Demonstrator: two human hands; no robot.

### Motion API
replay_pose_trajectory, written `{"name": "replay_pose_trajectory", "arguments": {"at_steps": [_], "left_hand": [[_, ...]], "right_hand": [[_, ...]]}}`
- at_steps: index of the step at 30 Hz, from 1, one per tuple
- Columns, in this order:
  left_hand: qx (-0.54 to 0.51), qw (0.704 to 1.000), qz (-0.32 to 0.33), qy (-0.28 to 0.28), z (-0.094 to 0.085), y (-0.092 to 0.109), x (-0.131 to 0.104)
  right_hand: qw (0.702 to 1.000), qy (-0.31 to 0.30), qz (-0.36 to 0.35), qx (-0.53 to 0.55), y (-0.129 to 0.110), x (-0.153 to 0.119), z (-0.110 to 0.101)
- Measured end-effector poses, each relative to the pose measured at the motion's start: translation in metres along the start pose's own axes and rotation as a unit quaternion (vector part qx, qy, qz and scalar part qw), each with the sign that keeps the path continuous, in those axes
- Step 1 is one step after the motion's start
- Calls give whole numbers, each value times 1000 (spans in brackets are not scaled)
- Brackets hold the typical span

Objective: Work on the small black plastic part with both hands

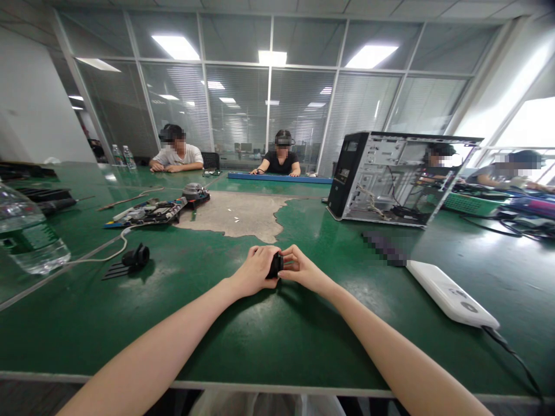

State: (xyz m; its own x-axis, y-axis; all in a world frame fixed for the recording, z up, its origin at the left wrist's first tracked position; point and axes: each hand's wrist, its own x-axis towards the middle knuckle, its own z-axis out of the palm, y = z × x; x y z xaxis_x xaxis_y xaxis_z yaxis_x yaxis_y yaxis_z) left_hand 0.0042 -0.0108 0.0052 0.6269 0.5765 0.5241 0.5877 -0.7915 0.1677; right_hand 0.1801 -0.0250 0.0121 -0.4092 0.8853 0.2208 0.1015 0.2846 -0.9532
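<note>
Just above the green table, my left hand (255, 269) is wrapped round a small black part (276, 266), whose kind I cannot make out. My right hand (302, 270) meets it from the other side, thumb and fingertips closed on its right edge. Much of the part is hidden by my fingers. Off to the left lies a black plastic piece (137, 256) with a rounded end and several thin prongs.
A circuit board assembly (150, 211) lies beyond on the left, near a water bottle (32, 237). An opened computer case (390, 179) stands back right. Closer on the right is a white power bank (453, 293) with a cable. Several people sit around the table.
</note>
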Motion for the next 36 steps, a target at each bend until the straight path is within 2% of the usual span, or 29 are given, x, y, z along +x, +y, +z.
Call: {"name": "replay_pose_trajectory", "arguments": {"at_steps": [5,12,18,30,33,36], "left_hand": [[0,1000,0,7,1,0,0],[5,1000,2,3,0,1,0],[-1,1000,1,-2,0,1,1],[-3,1000,-1,6,0,1,0],[0,1000,0,6,0,1,0],[-1,1000,0,7,1,0,0]], "right_hand": [[999,33,15,-11,-3,0,2],[998,49,45,-12,6,3,0],[1000,9,-14,-4,0,1,0],[997,57,46,-1,3,3,3],[997,51,55,-12,4,3,2],[999,26,35,-6,4,1,0]]}}
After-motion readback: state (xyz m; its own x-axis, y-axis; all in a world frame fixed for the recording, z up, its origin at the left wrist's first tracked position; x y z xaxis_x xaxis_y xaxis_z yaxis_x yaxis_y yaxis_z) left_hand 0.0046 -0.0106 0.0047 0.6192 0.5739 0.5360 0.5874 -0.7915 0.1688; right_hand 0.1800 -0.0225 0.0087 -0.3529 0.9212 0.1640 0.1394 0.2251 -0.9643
